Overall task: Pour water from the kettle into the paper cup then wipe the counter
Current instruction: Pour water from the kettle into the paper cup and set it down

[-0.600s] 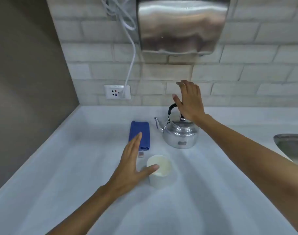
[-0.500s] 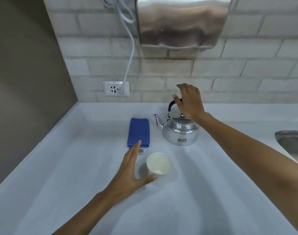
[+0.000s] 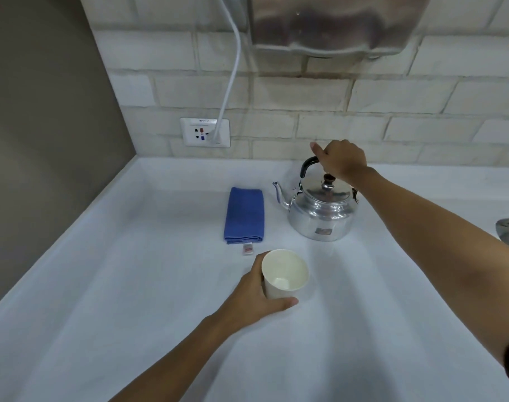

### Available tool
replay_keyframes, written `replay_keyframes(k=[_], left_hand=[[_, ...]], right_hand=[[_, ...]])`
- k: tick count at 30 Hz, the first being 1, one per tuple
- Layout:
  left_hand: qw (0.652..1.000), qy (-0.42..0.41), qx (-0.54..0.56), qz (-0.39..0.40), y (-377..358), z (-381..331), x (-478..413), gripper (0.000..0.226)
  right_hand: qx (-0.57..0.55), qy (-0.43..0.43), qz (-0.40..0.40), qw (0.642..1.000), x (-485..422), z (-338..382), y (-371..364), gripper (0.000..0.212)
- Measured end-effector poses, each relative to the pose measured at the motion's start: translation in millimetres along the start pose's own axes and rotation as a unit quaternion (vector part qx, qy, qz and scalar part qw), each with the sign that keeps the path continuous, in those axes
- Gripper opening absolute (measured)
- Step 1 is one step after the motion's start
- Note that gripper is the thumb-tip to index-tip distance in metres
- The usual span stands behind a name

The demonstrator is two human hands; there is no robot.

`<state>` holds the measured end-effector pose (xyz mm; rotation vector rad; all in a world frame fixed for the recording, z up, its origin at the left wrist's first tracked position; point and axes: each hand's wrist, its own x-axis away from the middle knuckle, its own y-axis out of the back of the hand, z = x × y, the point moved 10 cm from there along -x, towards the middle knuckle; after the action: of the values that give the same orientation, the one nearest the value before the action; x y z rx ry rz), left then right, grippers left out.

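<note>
Polished, mirror-bright metal kettle (image 3: 323, 216); matt white paper cup (image 3: 285, 274); soft blue cloth (image 3: 244, 216); smooth matt white tabletop (image 3: 131, 285).

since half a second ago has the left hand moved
Yes. The left hand has closed in on the paper cup and now wraps it; before, it hovered open beside it.

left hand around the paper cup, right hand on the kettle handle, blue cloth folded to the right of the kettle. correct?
One error. In the head view the folded blue cloth lies left of the kettle, not right. The rest holds: left hand wraps the paper cup, right hand grips the kettle handle.
</note>
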<state>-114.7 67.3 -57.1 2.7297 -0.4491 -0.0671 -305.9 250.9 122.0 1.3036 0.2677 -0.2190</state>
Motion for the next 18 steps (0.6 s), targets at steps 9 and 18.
replay_keyframes(k=[9,18], left_hand=[[0.999,0.016,0.024,-0.038,2.6,9.7,-2.4,0.082],[0.999,-0.002,0.010,-0.040,2.1,9.1,-3.2,0.074]], right_hand=[[-0.004,-0.012,0.007,1.000,1.2,1.1,3.6,0.053],[-0.038,0.014,-0.046,0.998,22.9,5.1,44.0,0.053]])
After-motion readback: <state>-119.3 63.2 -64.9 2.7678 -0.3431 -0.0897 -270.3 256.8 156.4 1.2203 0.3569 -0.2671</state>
